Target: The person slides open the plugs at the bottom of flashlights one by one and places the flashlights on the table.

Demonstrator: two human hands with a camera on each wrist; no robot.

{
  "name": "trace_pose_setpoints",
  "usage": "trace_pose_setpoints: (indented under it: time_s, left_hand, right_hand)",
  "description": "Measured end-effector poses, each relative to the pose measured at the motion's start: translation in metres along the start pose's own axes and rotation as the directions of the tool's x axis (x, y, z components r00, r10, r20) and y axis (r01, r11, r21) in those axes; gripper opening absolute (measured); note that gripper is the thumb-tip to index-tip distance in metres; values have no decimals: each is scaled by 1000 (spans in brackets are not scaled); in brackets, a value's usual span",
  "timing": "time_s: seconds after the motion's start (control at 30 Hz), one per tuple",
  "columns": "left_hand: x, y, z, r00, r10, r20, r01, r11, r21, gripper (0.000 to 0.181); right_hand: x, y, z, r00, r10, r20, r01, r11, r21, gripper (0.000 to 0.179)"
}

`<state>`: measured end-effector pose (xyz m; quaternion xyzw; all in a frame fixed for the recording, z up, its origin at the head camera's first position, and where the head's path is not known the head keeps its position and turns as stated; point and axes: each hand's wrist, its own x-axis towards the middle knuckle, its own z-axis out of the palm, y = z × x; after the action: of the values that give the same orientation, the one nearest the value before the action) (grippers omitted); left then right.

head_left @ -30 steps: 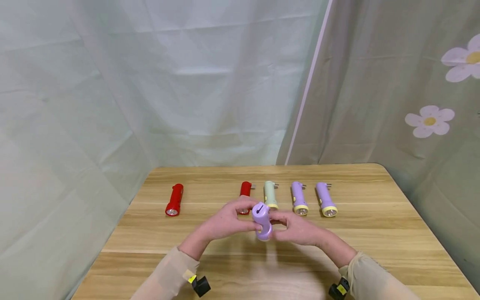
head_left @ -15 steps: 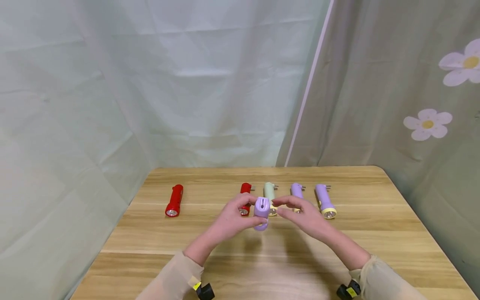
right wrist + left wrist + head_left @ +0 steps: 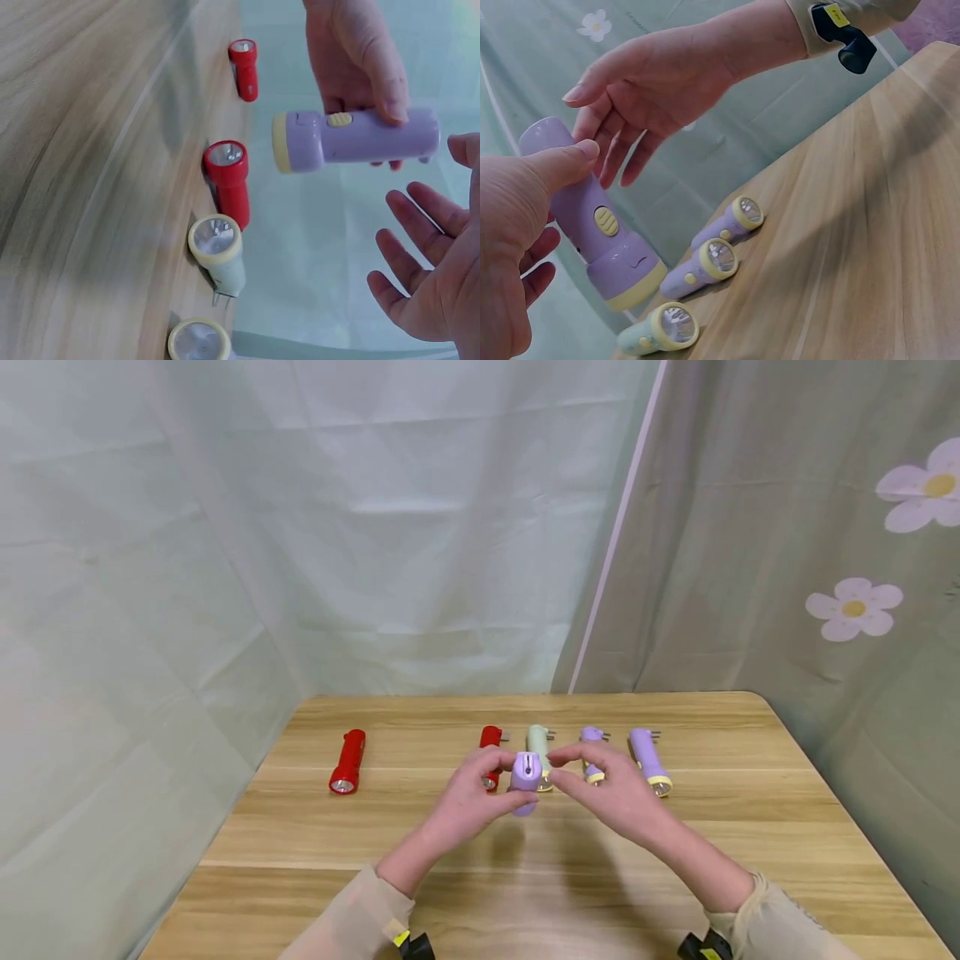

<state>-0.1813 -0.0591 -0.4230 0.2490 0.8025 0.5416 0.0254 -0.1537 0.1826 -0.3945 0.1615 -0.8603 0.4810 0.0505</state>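
Note:
My left hand (image 3: 471, 802) grips a purple flashlight (image 3: 375, 142) above the table, its thumb across the body near the tail end. A yellow rim and a yellow switch show on this flashlight in both wrist views. In the head view its slotted tail end faces me. My right hand (image 3: 615, 787) is held just to the right of the tail, fingers loosely spread and holding nothing; the right wrist view shows a gap between them. Behind the hands lie a red flashlight (image 3: 491, 737), a pale green one (image 3: 537, 741) and a purple one (image 3: 592, 734), each partly hidden.
Another purple flashlight (image 3: 648, 756) lies at the right end of the row, prongs out. A second red flashlight (image 3: 348, 762) lies apart at the left. The wooden table (image 3: 315, 877) ends at the back against hanging curtains (image 3: 420, 568).
My right hand has let go of the purple flashlight and drawn slightly right. My left hand has raised the flashlight a little, turning its slotted end more squarely towards me.

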Motion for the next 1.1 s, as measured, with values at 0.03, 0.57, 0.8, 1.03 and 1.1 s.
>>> trace_pose_setpoints:
  time_s: [0.03, 0.57, 0.8, 1.03, 1.1]
  left_hand:
    - [0, 0, 1, 1000, -6, -2, 6, 1000, -1, 32]
    - [0, -1, 8, 998, -52, -22, 50, 996, -76, 38]
    - [-1, -1, 12, 998, -65, -15, 63, 994, -94, 34]
    - [-1, -2, 13, 998, -66, -12, 64, 994, -94, 34]
    - [-1, -3, 14, 998, -61, -13, 60, 994, -90, 34]
  right_hand:
    - [0, -2, 0, 1000, 1, -3, -1, 1000, -12, 31]
    - [4, -17, 3, 998, 55, -8, -56, 990, -130, 40]
    - [6, -16, 5, 999, 44, -15, -46, 987, -157, 34]
    - [8, -16, 6, 999, 39, -29, -44, 985, -168, 32]
    - [8, -17, 6, 998, 50, -29, -55, 985, -165, 30]
